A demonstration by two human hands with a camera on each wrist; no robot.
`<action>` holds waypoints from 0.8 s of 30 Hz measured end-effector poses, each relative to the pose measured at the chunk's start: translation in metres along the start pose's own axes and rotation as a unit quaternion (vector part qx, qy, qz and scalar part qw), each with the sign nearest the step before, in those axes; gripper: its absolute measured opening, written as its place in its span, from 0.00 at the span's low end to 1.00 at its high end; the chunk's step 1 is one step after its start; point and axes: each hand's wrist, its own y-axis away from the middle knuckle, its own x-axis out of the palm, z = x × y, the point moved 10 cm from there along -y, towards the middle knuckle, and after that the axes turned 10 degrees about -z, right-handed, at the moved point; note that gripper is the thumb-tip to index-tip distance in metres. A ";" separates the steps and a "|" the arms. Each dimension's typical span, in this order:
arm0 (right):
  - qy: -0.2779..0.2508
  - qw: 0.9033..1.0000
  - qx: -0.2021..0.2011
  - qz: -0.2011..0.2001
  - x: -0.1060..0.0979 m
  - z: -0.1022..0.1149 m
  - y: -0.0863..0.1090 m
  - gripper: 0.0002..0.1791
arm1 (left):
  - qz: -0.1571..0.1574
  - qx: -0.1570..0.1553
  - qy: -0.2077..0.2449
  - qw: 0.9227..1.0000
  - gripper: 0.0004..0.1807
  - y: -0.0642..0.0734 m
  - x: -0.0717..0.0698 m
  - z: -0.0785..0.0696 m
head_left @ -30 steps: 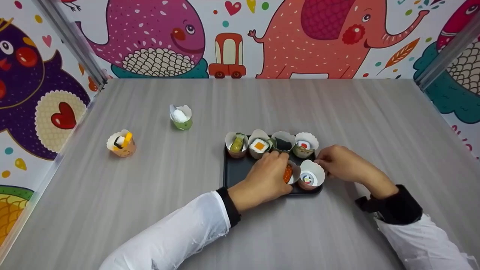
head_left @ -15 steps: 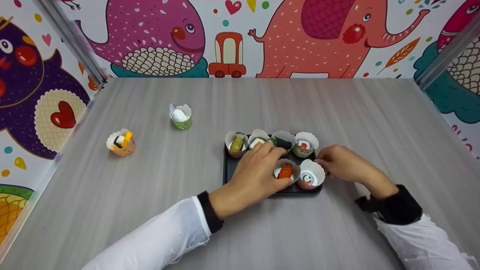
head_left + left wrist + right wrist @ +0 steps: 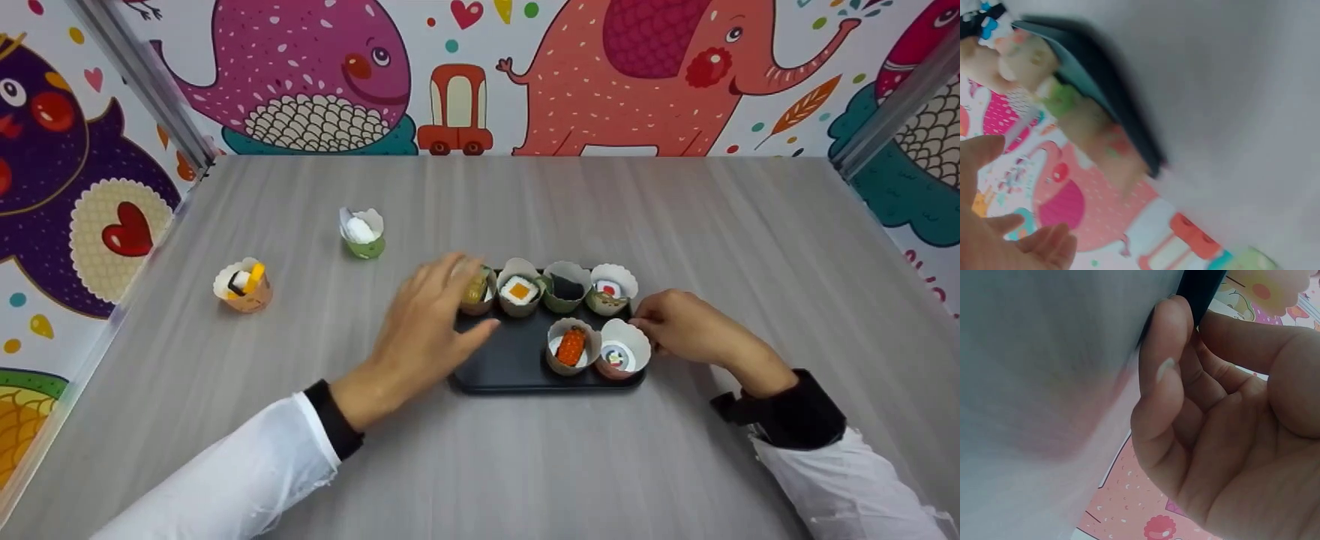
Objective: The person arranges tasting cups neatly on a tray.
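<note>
A black tray (image 3: pixel 510 360) holds paper cups of toy sushi: four along its back row, and at front right a cup with an orange-red roe piece (image 3: pixel 571 346) beside a cup with a small round roll (image 3: pixel 616 357). My left hand (image 3: pixel 427 330) is over the tray's left end, fingers spread and holding nothing, partly covering the back-left cup (image 3: pixel 480 291). At the tray's right edge my right hand (image 3: pixel 686 326) pinches the rim between thumb and curled fingers, as the right wrist view shows at the dark tray edge (image 3: pixel 1202 292).
On the table (image 3: pixel 405 465) to the left stand two more cups: a green one with a white piece (image 3: pixel 361 232) and an orange-brown one with a yellow-topped piece (image 3: pixel 244 285). Printed wall panels (image 3: pixel 465 45) border the back and sides.
My left hand has let go of the cup with the roe piece and moved left across the tray, its fingers spreading. The right hand and the cups stay where they were.
</note>
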 end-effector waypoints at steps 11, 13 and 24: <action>0.000 1.000 0.003 0.004 0.001 0.000 0.000 0.09 | 0.055 -0.167 -0.040 0.984 0.58 -0.006 -0.003 0.087; 0.001 1.000 0.003 0.004 0.001 -0.001 0.000 0.09 | 0.058 -0.194 -0.036 0.979 0.60 -0.008 -0.004 0.098; 0.007 1.000 -0.003 0.002 0.000 0.000 0.000 0.09 | 0.009 -0.318 -0.030 0.947 0.71 -0.017 -0.015 0.160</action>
